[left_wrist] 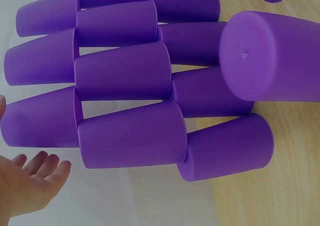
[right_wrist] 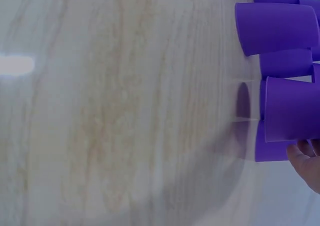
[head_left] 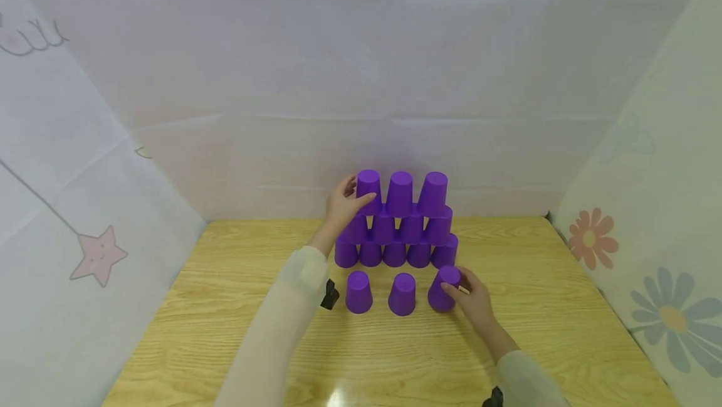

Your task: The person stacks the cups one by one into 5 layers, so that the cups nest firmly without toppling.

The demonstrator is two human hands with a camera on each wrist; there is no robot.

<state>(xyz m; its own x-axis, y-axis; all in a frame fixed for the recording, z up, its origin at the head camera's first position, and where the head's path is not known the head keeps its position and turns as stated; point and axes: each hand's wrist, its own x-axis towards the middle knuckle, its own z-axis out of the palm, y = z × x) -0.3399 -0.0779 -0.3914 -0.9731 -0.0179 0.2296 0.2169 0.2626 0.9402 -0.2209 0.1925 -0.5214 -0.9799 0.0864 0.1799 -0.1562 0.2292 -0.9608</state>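
Note:
Upside-down purple plastic cups form a stacked wall of three tiers; both lower tiers hold several cups, the top one three. My left hand is around the top tier's left cup, thumb in front. In the left wrist view, the relaxed fingers show a gap beside that cup. My right hand grips a purple cup before the wall's right end, thumb in front and other fingers behind. In the right wrist view, this cup appears raised, its reflection on the table below.
Two more inverted purple cups stand in front of the wall, one on the left and one in the middle. The wooden table meets a pale sheet behind the stack, with patterned sheets at both sides.

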